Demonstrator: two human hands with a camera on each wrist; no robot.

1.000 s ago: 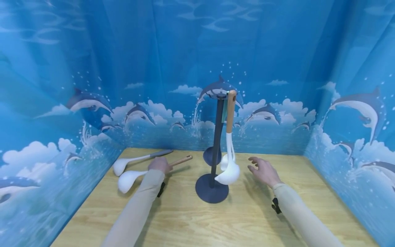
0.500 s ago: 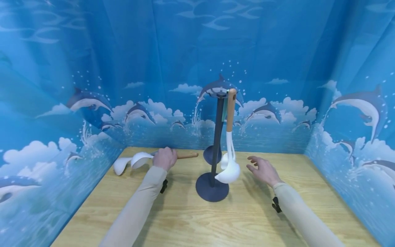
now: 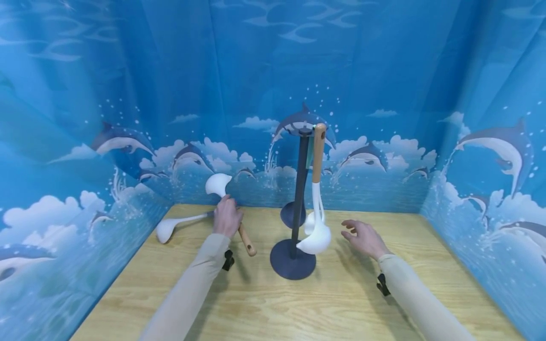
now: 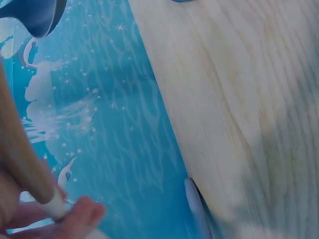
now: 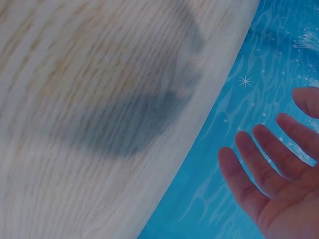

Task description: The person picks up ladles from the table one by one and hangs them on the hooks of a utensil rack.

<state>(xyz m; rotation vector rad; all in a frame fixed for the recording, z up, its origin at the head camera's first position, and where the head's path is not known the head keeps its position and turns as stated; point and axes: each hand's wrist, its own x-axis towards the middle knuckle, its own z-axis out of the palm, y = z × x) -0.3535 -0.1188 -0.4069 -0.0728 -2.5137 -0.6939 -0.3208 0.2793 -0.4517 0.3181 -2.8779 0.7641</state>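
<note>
My left hand [image 3: 228,216] grips a white ladle [image 3: 217,183] with a wooden handle, over the back left of the table. The ladle is tilted, its bowl up and left, its handle end down and right. In the left wrist view, the fingers [image 4: 82,214] curl round the white neck below the wooden handle [image 4: 22,149]. Another white ladle [image 3: 167,229], with a grey handle, lies left of that hand. My right hand [image 3: 366,238] holds nothing, to the right of the black stand [image 3: 299,189]; its fingers [image 5: 249,184] are spread in the right wrist view.
Hanging on the stand are a wooden-handled white ladle [image 3: 317,237], a dark ladle [image 3: 290,215] and another white utensil [image 3: 310,223] partly hidden behind. The stand's round base [image 3: 281,265] sits mid-table. Blue dolphin-print curtains [image 3: 256,71] enclose the wooden table [image 3: 273,308] at back and sides.
My left hand has lifted the wooden-handled ladle off the table and turned it, so its bowl swings from the left to upright and its handle end points down. The right hand stays put.
</note>
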